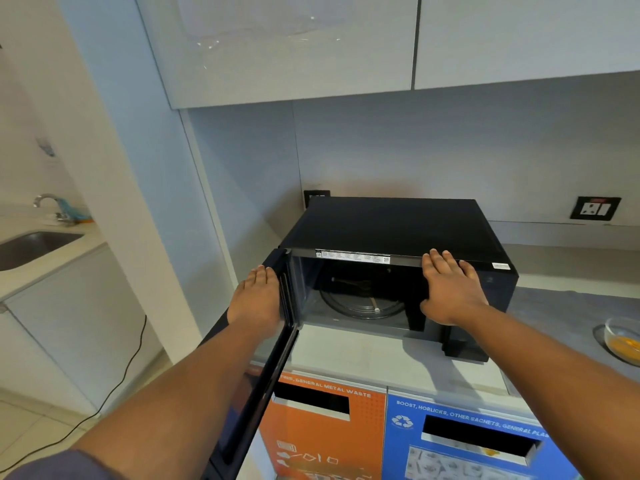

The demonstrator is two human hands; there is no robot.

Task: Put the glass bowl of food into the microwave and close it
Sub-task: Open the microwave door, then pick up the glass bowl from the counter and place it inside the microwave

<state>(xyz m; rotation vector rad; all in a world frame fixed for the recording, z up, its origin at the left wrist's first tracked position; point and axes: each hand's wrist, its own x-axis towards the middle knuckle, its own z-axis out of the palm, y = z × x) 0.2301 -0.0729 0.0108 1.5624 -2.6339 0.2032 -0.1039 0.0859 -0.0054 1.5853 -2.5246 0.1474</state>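
A black microwave (391,223) stands on the grey counter with its door (263,382) swung wide open toward me on the left. Inside lies the round turntable (360,303), with nothing on it. My left hand (256,299) rests flat on the top edge of the open door. Flat against the microwave's front right, over the control panel, lies my right hand (450,289), its fingers reaching the top edge. The glass bowl (623,337) with yellow food sits on the counter at the far right, cut off by the frame edge and apart from both hands.
Orange (325,431) and blue (478,441) waste bins stand under the counter. A wall socket (595,208) is behind on the right. Overhead cabinets (294,50) hang above the microwave. A sink (31,247) with a tap is at the left, and a black cable (114,382) runs across the floor.
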